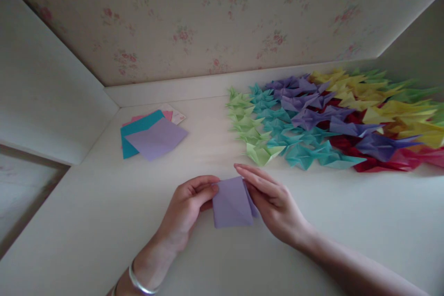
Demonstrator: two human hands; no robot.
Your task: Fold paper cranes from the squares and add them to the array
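Observation:
Near the front middle of the white table I have a lilac sheet of origami paper (pixel 231 204), folded into a small layered square with a diagonal crease. My left hand (pixel 194 199) pinches its upper left corner, thumb on top and fingers behind. At the other side, my right hand (pixel 268 196) has its fingers stretched out and touches the square's right edge, where a loose flap sticks out. Part of that hand's thumb side is hidden by the paper and fingers.
Flat paper sheets lie at the back left, a lilac sheet (pixel 157 138) over a teal sheet (pixel 129 147) and pink ones. Rows of folded paper cranes (pixel 305 118) in green, teal, purple, red and yellow fill the back right. A floral wall (pixel 208 14) stands behind.

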